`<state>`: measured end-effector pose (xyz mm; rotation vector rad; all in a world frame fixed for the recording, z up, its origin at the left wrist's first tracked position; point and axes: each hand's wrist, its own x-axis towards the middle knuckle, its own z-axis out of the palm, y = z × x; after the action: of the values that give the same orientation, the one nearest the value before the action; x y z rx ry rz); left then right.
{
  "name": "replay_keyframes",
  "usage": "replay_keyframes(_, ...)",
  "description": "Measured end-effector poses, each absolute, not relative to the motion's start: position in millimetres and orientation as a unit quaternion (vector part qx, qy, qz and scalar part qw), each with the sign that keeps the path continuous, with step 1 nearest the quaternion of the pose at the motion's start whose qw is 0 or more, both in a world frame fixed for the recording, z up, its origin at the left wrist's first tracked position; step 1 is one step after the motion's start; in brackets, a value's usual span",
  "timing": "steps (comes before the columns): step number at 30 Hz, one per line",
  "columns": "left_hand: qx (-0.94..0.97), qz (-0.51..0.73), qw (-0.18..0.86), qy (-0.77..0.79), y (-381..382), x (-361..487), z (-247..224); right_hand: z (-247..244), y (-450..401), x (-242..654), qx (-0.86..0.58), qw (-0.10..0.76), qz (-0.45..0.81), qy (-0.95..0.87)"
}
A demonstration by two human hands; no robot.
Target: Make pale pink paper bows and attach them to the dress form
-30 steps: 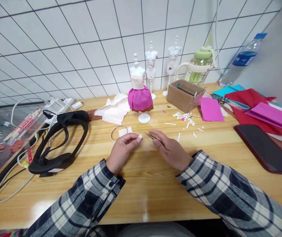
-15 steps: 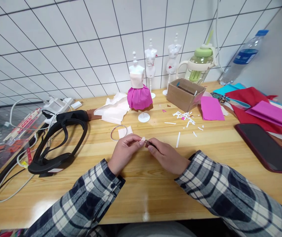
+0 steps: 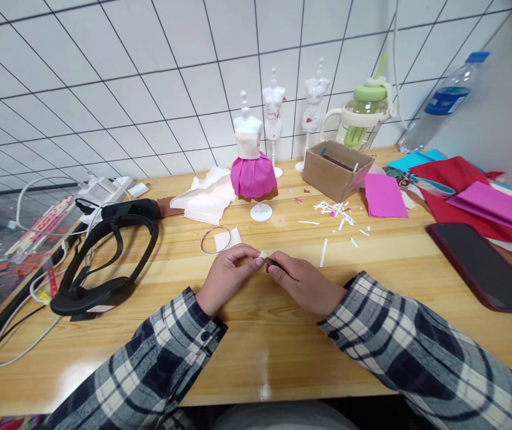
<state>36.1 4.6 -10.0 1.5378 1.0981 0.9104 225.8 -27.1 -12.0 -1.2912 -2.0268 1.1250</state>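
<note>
My left hand pinches a small pale piece of paper between thumb and fingertips. Closed around a slim dark tool is my right hand; the tool's tip meets the pale piece, and its kind is mostly hidden by my fingers. Just behind my left hand, a pale paper square lies partly inside a thin ring. Farther back stands a small white mannequin on a round base, wearing a pale top and a pleated magenta skirt.
Two bare mannequins stand by the tiled wall. White paper strips lie before a cardboard box. On the right are a phone, coloured sheets and a bottle; on the left, a black headset with cables.
Both hands keep their grip and have hardly moved. The pale piece and the tool's tip have shifted very slightly to the right and down.
</note>
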Motion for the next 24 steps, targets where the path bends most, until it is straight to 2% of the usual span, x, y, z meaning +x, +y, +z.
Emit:
replay_keyframes(4, 0.685, 0.393, 0.426, 0.442, 4.2, 36.4, -8.0, -11.4, -26.4, 226.8, -0.476, 0.245, 0.413, -0.737)
replay_keyframes(7, 0.693, 0.395, 0.410, 0.442, 4.4, 36.7, -6.9, -11.3, -26.1, 227.7, -0.477, 0.243, 0.407, -0.740)
replay_keyframes(17, 0.702, 0.346, 0.466, 0.412, 5.9, 36.8, -9.5, -11.8, -25.9, 228.0, -0.471, 0.230, 0.390, -0.758)
replay_keyframes(24, 0.657, 0.335, 0.531, 0.417, 3.3, 38.0, -4.1, -12.6, -24.4, 228.4, -0.437, 0.281, 0.443, -0.731)
